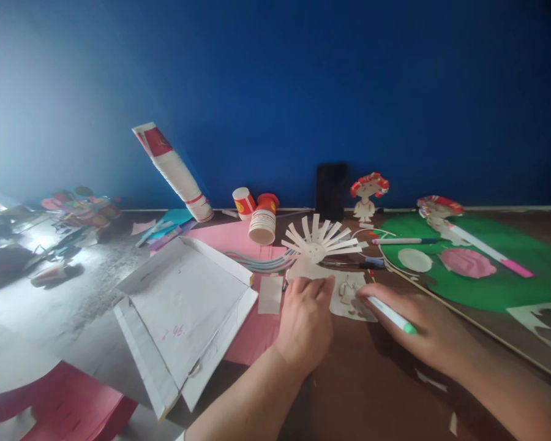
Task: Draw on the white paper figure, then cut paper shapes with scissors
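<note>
My right hand [417, 324] is closed around a white marker [392, 315] with a green end, tilted over a small piece of white paper [354, 297]. Brown outlines like a little figure's dress and shoes are drawn on that paper. My left hand [307, 315] rests at the paper's left side, fingers curled and pressing it down on the table; its fingertips are mostly hidden. Just beyond my hands lies a paper head cutout [314, 250] with a dotted face and white strips fanned out like hair. A blank paper rectangle [270, 294] lies left of my left hand.
An open white cardboard box lid [188, 306] lies at left on pink paper [243, 343]. Stacked paper cups [179, 177] lean on the blue wall. A finished paper doll [365, 208] and a black phone-like slab [329, 190] stand behind. Green paper [468, 291] at right carries a pink marker [487, 248].
</note>
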Action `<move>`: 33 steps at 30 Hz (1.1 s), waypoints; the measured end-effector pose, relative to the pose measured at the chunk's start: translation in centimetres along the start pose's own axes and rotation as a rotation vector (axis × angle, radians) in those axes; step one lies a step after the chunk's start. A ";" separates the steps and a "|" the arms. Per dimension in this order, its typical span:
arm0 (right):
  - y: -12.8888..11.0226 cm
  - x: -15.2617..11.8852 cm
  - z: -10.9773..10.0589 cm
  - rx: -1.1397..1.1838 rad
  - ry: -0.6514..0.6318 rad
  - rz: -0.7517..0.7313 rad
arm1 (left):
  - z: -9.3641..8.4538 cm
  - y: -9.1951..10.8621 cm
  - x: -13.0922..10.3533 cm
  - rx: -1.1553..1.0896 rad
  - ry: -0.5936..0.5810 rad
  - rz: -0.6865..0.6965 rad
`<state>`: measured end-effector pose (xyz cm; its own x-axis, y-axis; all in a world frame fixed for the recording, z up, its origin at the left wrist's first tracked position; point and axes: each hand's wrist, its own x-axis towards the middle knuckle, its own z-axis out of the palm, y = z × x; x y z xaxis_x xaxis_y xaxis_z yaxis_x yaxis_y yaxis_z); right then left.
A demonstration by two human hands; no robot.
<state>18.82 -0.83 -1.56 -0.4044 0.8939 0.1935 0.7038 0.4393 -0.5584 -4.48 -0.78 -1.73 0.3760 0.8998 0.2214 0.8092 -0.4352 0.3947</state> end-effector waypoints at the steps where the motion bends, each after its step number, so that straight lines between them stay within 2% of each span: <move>1: 0.0 0.0 0.0 -0.004 -0.006 0.002 | -0.1 -0.1 0.0 -0.003 0.022 -0.007; 4: 0.0 0.0 -0.1 -0.008 -0.007 -0.002 | -0.3 -0.2 0.0 -0.005 0.050 -0.017; 15: -0.1 0.0 -0.1 0.006 -0.004 -0.011 | -0.7 0.1 0.0 0.042 -0.024 -0.053; 24: 0.2 0.0 0.2 -0.030 0.029 -0.038 | 0.5 0.1 -0.3 0.043 -0.112 0.089; 27: 0.1 0.0 0.2 -0.030 0.043 -0.042 | 0.4 0.1 -0.3 0.084 -0.164 0.097; 33: 0.2 0.0 0.3 -0.020 0.040 -0.048 | 0.3 0.2 -0.1 0.094 -0.176 0.106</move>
<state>18.79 -0.75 -1.92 -0.4149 0.8744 0.2516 0.6956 0.4831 -0.5318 -4.26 -0.98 -1.92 0.5276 0.8442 0.0948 0.7963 -0.5303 0.2911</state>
